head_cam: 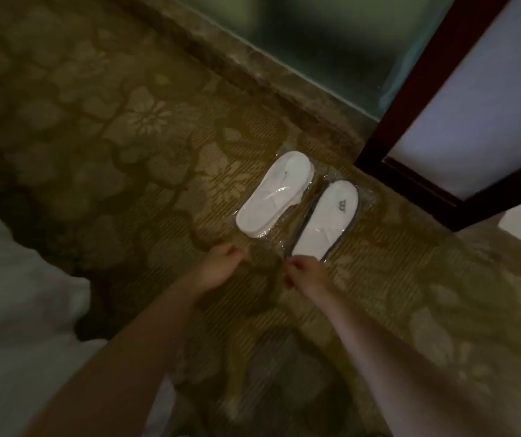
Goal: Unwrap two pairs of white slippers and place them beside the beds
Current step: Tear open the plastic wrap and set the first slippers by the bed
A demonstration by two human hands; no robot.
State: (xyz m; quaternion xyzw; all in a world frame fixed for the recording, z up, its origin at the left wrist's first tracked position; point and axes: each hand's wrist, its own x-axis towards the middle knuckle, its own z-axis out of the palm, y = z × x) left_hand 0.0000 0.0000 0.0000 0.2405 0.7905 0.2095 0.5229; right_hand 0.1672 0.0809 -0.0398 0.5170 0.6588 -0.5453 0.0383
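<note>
Two wrapped packs of white slippers lie side by side on the patterned carpet (145, 190), still sealed in clear plastic: the left pack (273, 195) plain, the right pack (327, 219) showing a small logo. Just past them stands a dark wooden frame (410, 181); white bedding (16, 304) lies well to their left. Both hands hover at the packs' near ends. The left hand (219, 269) is loosely curled, holding nothing I can make out. The right hand (304, 272) seems to pinch the right pack's wrapper edge, though blur leaves that uncertain. Unwrapping looks barely begun; next, the plastic needs tearing open.
</note>
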